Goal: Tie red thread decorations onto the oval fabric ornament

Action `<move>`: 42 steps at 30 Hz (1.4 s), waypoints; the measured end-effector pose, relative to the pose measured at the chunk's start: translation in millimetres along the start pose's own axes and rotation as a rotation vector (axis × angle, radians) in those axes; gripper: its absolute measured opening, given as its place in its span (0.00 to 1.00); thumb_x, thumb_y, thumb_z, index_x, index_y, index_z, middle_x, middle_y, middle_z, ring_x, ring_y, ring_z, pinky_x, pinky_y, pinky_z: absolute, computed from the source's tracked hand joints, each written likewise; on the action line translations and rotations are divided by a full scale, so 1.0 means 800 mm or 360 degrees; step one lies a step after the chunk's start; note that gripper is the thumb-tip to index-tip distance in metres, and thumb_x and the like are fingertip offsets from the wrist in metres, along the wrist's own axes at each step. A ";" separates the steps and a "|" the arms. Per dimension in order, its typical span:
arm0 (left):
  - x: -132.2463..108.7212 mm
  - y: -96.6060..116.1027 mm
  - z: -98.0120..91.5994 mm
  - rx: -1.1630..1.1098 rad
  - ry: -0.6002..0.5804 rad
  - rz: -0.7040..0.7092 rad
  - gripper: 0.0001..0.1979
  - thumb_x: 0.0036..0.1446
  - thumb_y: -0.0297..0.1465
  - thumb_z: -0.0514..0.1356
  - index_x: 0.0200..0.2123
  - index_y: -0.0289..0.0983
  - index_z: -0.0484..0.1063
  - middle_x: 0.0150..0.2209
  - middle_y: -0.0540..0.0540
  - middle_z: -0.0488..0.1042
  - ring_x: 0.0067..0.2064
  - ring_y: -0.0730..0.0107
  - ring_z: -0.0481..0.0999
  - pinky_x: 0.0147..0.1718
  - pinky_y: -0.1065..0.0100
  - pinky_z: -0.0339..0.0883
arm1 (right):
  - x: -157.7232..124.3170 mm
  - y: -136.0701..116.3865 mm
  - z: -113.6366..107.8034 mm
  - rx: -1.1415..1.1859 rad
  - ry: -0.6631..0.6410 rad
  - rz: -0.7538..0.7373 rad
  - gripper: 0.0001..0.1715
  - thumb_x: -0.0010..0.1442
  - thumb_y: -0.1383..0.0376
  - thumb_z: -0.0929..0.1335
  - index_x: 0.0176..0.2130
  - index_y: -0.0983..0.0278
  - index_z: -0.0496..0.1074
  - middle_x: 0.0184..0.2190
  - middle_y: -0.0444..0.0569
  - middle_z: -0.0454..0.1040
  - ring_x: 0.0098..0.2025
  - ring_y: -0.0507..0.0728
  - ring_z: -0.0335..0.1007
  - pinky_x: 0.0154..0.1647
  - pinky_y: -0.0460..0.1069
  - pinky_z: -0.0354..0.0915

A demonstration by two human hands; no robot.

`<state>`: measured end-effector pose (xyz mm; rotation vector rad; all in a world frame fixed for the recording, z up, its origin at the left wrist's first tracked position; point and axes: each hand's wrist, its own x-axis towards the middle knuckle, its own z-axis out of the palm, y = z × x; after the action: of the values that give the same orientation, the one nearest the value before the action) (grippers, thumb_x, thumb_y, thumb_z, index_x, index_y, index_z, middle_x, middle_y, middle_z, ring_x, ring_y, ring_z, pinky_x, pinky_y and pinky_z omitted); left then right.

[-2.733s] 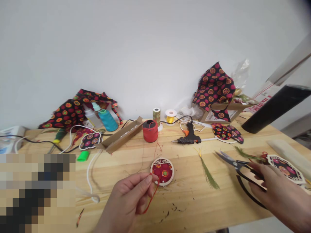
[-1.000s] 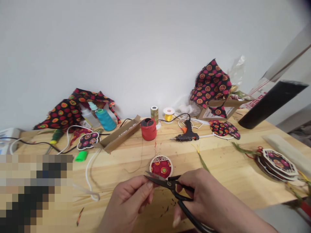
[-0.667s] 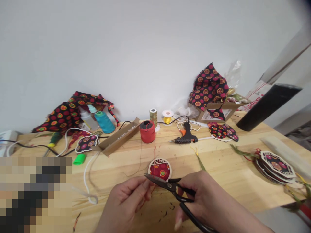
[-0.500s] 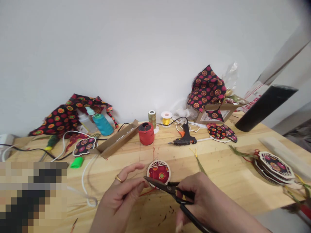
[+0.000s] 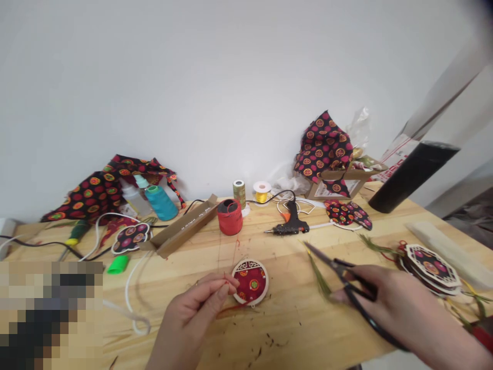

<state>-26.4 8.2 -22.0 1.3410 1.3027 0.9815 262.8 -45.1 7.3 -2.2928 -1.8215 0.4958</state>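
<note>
Head view: red cord pinched, scissors gripped

My left hand has its thumb and fingertips pressed together on the red cord, partway along the near edge of the desk. A short end pokes up above the fingertips, and a length trails below them, along the lower rim of the round ornament just beside. I cannot tell whether it is tied there.

I judge the red cord to be almost weightless, soft and limp. It should slide through a loose pinch, so the place to hold it is close to the end, between thumb and forefinger pads.

My right hand is wrapped around the dark handles of the scissors, toward the right end of the near edge. Their tips point toward the far edge, over or beside the green tassel — blur hides whether they touch it. I take the scissors to be stiff, much heavier than the red cord and sharp at the tips; the handle loops are where to grip.

The round ornament lies flat, fabric side up. Its pale rim looks thin, rigid and perhaps brittle at the cut-out fretwork — the plain outer rim seems the safest hold. The red spool stands nearer the far edge.
</note>
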 end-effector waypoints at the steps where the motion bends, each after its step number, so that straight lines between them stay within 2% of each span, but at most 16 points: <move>1: 0.000 0.001 0.000 -0.0030 0.0012 -0.0039 0.07 0.49 0.34 0.61 0.25 0.41 0.79 0.36 0.46 0.78 0.42 0.59 0.73 0.44 0.66 0.66 | 0.004 0.019 0.001 -0.0181 0.0056 0.0132 0.15 0.51 0.54 0.65 0.29 0.64 0.73 0.26 0.55 0.75 0.27 0.62 0.71 0.27 0.51 0.60; 4: -0.002 0.003 0.001 -0.0097 0.0003 -0.0073 0.07 0.49 0.34 0.62 0.25 0.40 0.79 0.36 0.46 0.78 0.40 0.60 0.73 0.42 0.67 0.66 | 0.014 0.063 0.009 -0.0397 -0.0019 0.0343 0.19 0.56 0.57 0.60 0.23 0.64 0.72 0.23 0.61 0.75 0.27 0.66 0.73 0.27 0.54 0.60; 6: -0.003 0.004 0.002 -0.0119 -0.0015 -0.0050 0.07 0.49 0.34 0.62 0.24 0.40 0.78 0.36 0.46 0.78 0.41 0.61 0.73 0.43 0.67 0.65 | 0.017 0.080 0.015 -0.0387 -0.0043 0.0296 0.20 0.57 0.59 0.59 0.22 0.62 0.71 0.25 0.62 0.76 0.27 0.65 0.74 0.27 0.54 0.60; 9: -0.003 0.006 0.003 -0.0130 -0.0049 -0.0010 0.07 0.50 0.33 0.61 0.24 0.40 0.78 0.36 0.47 0.78 0.43 0.61 0.73 0.45 0.68 0.63 | 0.017 0.091 0.021 -0.0419 -0.0052 0.0246 0.17 0.55 0.59 0.61 0.23 0.62 0.71 0.25 0.60 0.77 0.27 0.65 0.74 0.27 0.53 0.62; 12: -0.002 0.008 0.004 -0.0101 -0.0074 0.0021 0.08 0.51 0.33 0.60 0.23 0.41 0.78 0.37 0.47 0.78 0.43 0.61 0.73 0.45 0.68 0.64 | 0.017 0.087 0.021 -0.0576 -0.0061 0.0347 0.18 0.54 0.60 0.61 0.21 0.65 0.72 0.22 0.60 0.76 0.26 0.66 0.74 0.26 0.54 0.63; 14: -0.002 0.011 0.004 -0.0054 -0.0077 0.0052 0.08 0.51 0.33 0.60 0.24 0.41 0.78 0.37 0.47 0.78 0.43 0.60 0.73 0.44 0.68 0.64 | 0.019 0.068 0.017 -0.0605 0.0074 0.0296 0.19 0.56 0.61 0.61 0.23 0.66 0.74 0.24 0.60 0.76 0.29 0.66 0.74 0.28 0.55 0.64; 17: -0.002 0.014 0.005 0.0021 -0.0109 0.0113 0.08 0.51 0.32 0.59 0.24 0.40 0.78 0.37 0.46 0.78 0.42 0.60 0.74 0.44 0.67 0.65 | 0.024 0.008 0.013 -0.0152 0.0506 -0.0235 0.15 0.58 0.62 0.62 0.35 0.64 0.77 0.37 0.57 0.76 0.42 0.65 0.70 0.42 0.58 0.63; 18: -0.002 0.015 0.005 0.0040 -0.0124 0.0132 0.08 0.52 0.32 0.59 0.24 0.41 0.78 0.37 0.46 0.78 0.42 0.60 0.74 0.44 0.68 0.65 | 0.027 -0.017 0.013 0.0160 0.0508 -0.0456 0.14 0.58 0.62 0.62 0.35 0.63 0.77 0.37 0.55 0.76 0.41 0.62 0.70 0.43 0.56 0.64; 20: -0.002 0.016 0.006 0.0061 -0.0144 0.0153 0.08 0.52 0.31 0.59 0.25 0.41 0.78 0.36 0.47 0.78 0.42 0.61 0.74 0.43 0.68 0.66 | 0.032 -0.067 0.019 0.0757 0.0428 -0.0698 0.09 0.56 0.63 0.66 0.31 0.61 0.77 0.31 0.50 0.76 0.36 0.57 0.70 0.38 0.52 0.65; 22: -0.003 0.016 0.008 0.0056 -0.0159 0.0162 0.08 0.53 0.31 0.59 0.26 0.42 0.79 0.37 0.47 0.78 0.42 0.61 0.74 0.43 0.68 0.66 | 0.039 -0.108 0.028 0.1111 0.0329 -0.0779 0.03 0.51 0.66 0.70 0.29 0.61 0.77 0.27 0.47 0.74 0.34 0.56 0.68 0.38 0.52 0.64; 24: -0.005 0.015 0.008 0.0047 -0.0171 0.0177 0.09 0.53 0.30 0.59 0.28 0.44 0.80 0.37 0.48 0.78 0.43 0.62 0.74 0.43 0.69 0.67 | 0.045 -0.135 0.038 0.1299 0.0203 -0.0787 0.05 0.47 0.69 0.73 0.29 0.60 0.77 0.27 0.45 0.74 0.35 0.55 0.68 0.40 0.51 0.63; 28: -0.008 0.012 0.008 0.0063 -0.0205 0.0232 0.10 0.54 0.30 0.58 0.32 0.46 0.80 0.37 0.48 0.78 0.44 0.61 0.74 0.43 0.69 0.67 | 0.052 -0.151 0.046 0.1426 -0.0071 -0.0852 0.09 0.44 0.71 0.74 0.29 0.61 0.78 0.26 0.44 0.73 0.35 0.53 0.67 0.40 0.50 0.63; 33: -0.011 0.012 0.010 0.0075 -0.0252 0.0269 0.10 0.55 0.31 0.58 0.34 0.46 0.80 0.40 0.46 0.78 0.44 0.59 0.74 0.43 0.67 0.67 | 0.051 -0.156 0.046 0.1357 -0.0148 -0.0891 0.06 0.46 0.73 0.73 0.26 0.62 0.78 0.24 0.43 0.71 0.34 0.52 0.66 0.39 0.48 0.62; 36: -0.012 0.010 0.009 0.0086 -0.0262 0.0284 0.11 0.55 0.31 0.57 0.35 0.45 0.80 0.42 0.44 0.78 0.45 0.58 0.74 0.43 0.66 0.68 | 0.053 -0.162 0.044 0.1293 -0.0111 -0.0903 0.06 0.47 0.73 0.72 0.23 0.64 0.76 0.23 0.43 0.70 0.34 0.52 0.65 0.38 0.48 0.61; 38: -0.012 0.007 0.006 0.0074 -0.0182 0.0298 0.11 0.56 0.31 0.57 0.35 0.45 0.80 0.47 0.44 0.75 0.49 0.58 0.72 0.46 0.65 0.66 | 0.059 -0.166 0.038 0.1309 -0.0026 -0.0905 0.07 0.49 0.72 0.71 0.22 0.64 0.74 0.23 0.43 0.70 0.33 0.52 0.65 0.38 0.48 0.60; 42: -0.012 -0.003 -0.002 0.0109 -0.0051 0.0364 0.09 0.55 0.32 0.58 0.33 0.45 0.80 0.55 0.45 0.68 0.56 0.57 0.65 0.51 0.65 0.62 | 0.080 -0.176 0.003 0.1407 0.0200 -0.0895 0.08 0.50 0.69 0.69 0.21 0.65 0.71 0.21 0.42 0.69 0.28 0.50 0.62 0.33 0.47 0.59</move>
<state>-29.6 -1.0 -23.3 1.5783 1.1860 1.0731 146.7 50.2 42.8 -1.1574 -1.6081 0.8110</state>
